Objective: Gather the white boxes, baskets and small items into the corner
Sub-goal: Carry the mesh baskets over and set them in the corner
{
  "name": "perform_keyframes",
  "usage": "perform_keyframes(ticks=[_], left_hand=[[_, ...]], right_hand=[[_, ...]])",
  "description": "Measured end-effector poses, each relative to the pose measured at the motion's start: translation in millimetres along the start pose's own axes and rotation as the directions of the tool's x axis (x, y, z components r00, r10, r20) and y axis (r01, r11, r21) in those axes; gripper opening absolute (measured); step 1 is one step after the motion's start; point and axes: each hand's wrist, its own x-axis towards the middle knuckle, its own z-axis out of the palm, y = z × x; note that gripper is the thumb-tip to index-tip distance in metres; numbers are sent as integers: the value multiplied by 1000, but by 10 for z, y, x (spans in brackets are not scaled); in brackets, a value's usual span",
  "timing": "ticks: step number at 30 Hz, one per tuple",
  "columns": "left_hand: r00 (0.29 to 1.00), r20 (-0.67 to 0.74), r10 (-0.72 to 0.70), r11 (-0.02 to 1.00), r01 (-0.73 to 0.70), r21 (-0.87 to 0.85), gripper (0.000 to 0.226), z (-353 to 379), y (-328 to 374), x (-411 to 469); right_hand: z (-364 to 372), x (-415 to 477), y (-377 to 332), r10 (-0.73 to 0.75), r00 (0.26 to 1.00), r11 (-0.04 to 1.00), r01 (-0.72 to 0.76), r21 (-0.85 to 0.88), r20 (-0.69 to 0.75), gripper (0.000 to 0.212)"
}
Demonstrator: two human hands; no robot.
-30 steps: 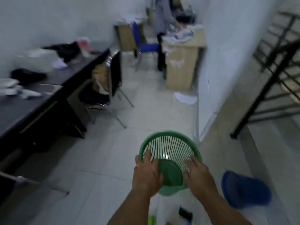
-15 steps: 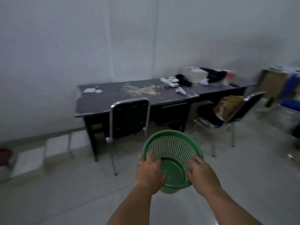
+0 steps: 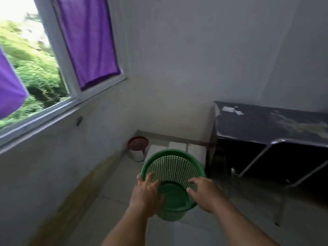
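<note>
I carry a green mesh basket in front of me, tipped so its open mouth faces away. My left hand holds its left side with the fingers curled over the rim. My right hand holds the right side the same way. In the room's corner ahead stands a white bucket with a red mesh basket set in its top. White boxes lie flat on the floor along the far wall, just beyond the green basket.
A dark desk with paper scraps stands at the right, a metal chair frame in front of it. A window with purple curtains fills the left wall. Pale tiled floor runs to the corner.
My view has swung left from the hallway, past the desks and chairs, to the window corner. Both hands kept their hold on the green basket throughout.
</note>
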Motion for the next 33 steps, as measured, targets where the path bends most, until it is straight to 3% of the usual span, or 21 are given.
perform_keyframes(ticks=[5,10,21,26,33], left_hand=[[991,19,-129,990,130,-49,57,-10,-670,325],[969,67,-238,967,243,-81,61,22,-1115,945],[892,197,-406,899,429,-91,62,-17,-2031,2027],[886,256,-387,907,416,-67,66,52,-2827,2671],[861,409,-302,943,332,0,70,199,-3722,3549]], right_hand=[[197,825,-508,-80,993,996,83,-29,92,49],[359,1780,-779,-85,988,996,89,-25,126,68],[667,3599,-1481,-135,935,984,167,-70,327,70],[1075,4320,-1875,-91,923,993,112,-32,375,72],[1499,5231,-2223,91,897,988,-134,70,433,73]])
